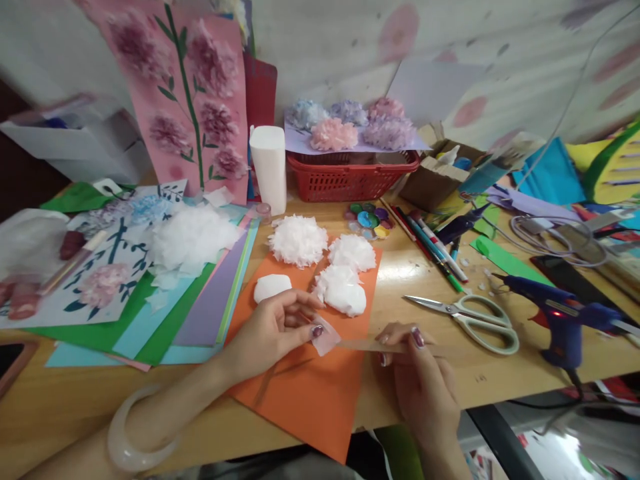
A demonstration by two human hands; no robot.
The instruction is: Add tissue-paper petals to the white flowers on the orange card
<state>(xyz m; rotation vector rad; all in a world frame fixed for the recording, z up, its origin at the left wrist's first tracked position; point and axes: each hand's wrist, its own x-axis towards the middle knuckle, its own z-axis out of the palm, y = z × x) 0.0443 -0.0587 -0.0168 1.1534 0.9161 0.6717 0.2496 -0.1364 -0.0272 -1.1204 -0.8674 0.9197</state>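
Note:
Between thumb and fingers, my left hand (280,327) pinches a small square of thin white tissue paper (326,335). My right hand (420,367) is closed around a thin flat wooden stick (367,346), whose tip meets the tissue square. Both hands are above an orange sheet of paper (320,413). On that sheet sit a large fluffy white paper flower (299,240), a smaller one (353,253), and a partly covered white disc (341,291) with ruffles along one side. A plain white disc (271,287) lies just behind my left hand.
Scissors (465,320) and a blue glue gun (560,313) with a red light lie to the right. A heap of white tissue pieces (193,237) rests on coloured papers at left. Behind are a red basket (350,177), a paint palette (370,220) and several pens (435,247).

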